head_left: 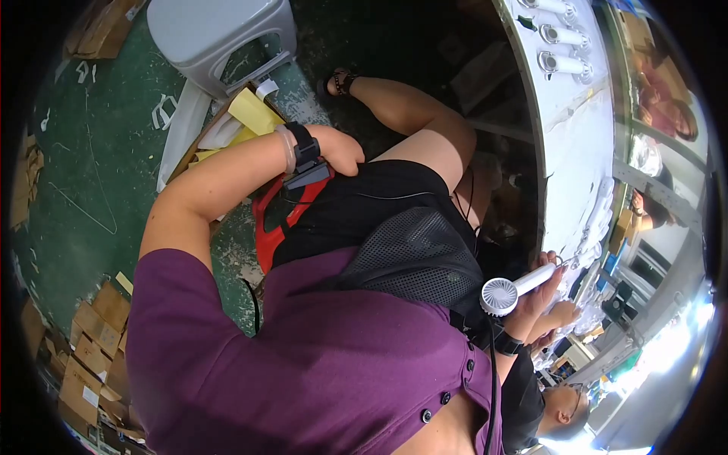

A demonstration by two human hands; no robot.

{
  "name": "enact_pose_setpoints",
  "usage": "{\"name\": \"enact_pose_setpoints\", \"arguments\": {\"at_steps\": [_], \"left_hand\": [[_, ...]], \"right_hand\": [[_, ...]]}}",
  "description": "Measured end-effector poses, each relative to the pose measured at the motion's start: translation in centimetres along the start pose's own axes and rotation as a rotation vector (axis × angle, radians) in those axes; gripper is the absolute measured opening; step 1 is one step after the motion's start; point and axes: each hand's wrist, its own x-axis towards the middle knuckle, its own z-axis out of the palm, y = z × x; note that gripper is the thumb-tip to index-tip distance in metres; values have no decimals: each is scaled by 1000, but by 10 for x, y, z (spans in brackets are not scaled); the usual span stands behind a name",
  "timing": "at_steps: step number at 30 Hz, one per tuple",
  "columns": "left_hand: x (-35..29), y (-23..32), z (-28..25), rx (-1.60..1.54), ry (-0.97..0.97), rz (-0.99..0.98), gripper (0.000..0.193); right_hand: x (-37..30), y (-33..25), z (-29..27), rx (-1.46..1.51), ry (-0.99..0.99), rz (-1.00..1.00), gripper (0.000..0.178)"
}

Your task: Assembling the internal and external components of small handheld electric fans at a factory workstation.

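In my right hand (538,296) is a white handheld fan (500,296), its round grille toward my lap and its handle along my fingers. This hand is by the edge of a white worktable (574,136). On the other side, my left hand (338,151) is beside my black shorts, over a red stool (267,241). Its fingers look curled under, and whatever they may hold is hidden. A dark device (307,176) is strapped at that wrist. Close to the left forearm, a cardboard box holds yellow paper pieces (255,111).
Several more white fans (564,36) lie on the far table. A grey plastic stool (216,38) stands at the upper left. Cardboard boxes (97,334) are piled at lower left. A co-worker (561,409) sits close at lower right, a hand (562,314) near mine.
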Motion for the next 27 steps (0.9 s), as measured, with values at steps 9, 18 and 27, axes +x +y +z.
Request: {"name": "enact_pose_setpoints", "arguments": {"at_steps": [9, 18, 27], "left_hand": [[21, -19, 24, -951, 216, -109, 31], [82, -72, 37, -1263, 561, -204, 29], [11, -81, 55, -1257, 518, -252, 37]], "right_hand": [[2, 4, -10, 112, -115, 75, 28], [2, 5, -11, 51, -58, 30, 29], [29, -12, -23, 146, -168, -85, 28]]}}
